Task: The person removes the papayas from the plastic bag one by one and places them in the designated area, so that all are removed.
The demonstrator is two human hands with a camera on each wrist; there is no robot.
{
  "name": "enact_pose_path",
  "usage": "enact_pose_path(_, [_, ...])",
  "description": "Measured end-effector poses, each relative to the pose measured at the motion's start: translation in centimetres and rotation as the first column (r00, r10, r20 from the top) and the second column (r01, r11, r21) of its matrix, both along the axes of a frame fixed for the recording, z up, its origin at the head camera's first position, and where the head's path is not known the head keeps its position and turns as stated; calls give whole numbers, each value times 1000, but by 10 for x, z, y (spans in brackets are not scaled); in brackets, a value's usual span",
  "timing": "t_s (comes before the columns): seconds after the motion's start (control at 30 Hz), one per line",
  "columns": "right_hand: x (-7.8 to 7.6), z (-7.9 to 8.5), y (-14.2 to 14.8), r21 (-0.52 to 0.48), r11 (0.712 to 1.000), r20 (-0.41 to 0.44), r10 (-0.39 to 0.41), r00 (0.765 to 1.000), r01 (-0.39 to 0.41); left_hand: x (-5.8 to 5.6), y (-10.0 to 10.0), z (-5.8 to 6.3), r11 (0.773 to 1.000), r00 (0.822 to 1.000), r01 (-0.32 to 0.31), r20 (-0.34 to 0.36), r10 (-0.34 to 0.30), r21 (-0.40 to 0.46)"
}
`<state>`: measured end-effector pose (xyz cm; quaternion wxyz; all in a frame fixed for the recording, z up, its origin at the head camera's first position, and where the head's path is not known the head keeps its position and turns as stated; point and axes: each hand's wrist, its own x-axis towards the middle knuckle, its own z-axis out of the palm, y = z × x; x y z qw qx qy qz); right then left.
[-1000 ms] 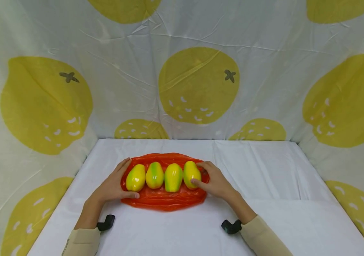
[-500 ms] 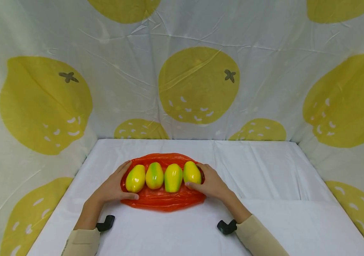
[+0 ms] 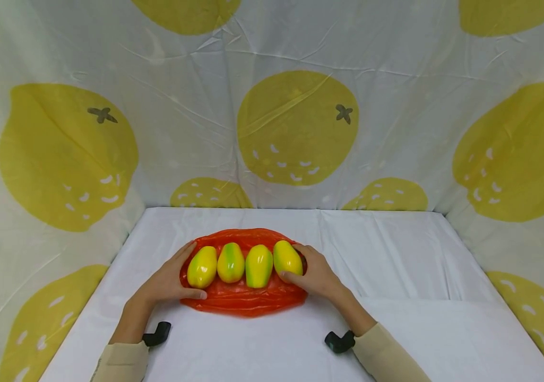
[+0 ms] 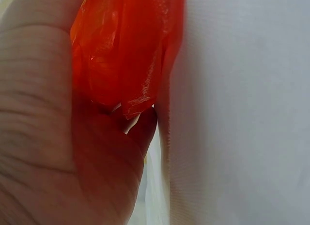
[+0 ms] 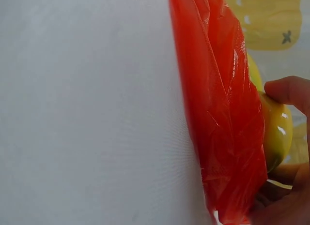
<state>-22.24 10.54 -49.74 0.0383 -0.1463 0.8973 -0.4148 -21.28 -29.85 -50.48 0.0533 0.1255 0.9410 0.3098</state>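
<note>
Several glossy yellow-green, mango-like fruits stand in a row in an opened red plastic bag (image 3: pixel 252 303), between my hands. My left hand (image 3: pixel 169 276) grips the bag's left end, its thumb along the front edge and its fingers at the back. In the left wrist view, crumpled red plastic (image 4: pixel 121 51) lies between thumb and fingers. My right hand (image 3: pixel 317 273) holds the rightmost fruit (image 3: pixel 287 257), with the thumb at its lower front and the fingers behind. The right wrist view shows the thumb against that fruit (image 5: pixel 278 130); the bag hides part of the fingers.
A white cloth (image 3: pixel 396 265) covers the table under the bag. Curtains with large printed lemons (image 3: pixel 298 127) enclose the back and both sides. A black wrist device (image 3: pixel 158 333) is on the left wrist and another (image 3: pixel 339 341) on the right.
My right hand has shifted slightly left and covers the bag's right end more. The rightmost fruit has tilted a little. My left hand has stayed almost still.
</note>
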Motion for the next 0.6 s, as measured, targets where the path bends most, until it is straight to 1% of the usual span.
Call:
enact_pose_path(0.13, [2,2,2,-13,1000,-7,-6,1000,6,0,0,1,1000,1000,1,10,-1,9])
enact_pose_path(0.33, [4,8,4,-39,999,-13,-4,1000,4,0,-1,0,1000,1000,-8,16,8,-3])
enact_pose_path(0.6, [6,16,8,-87,995,28,-41,999,44,-1,0,-1,1000,1000,5,12,-5,13])
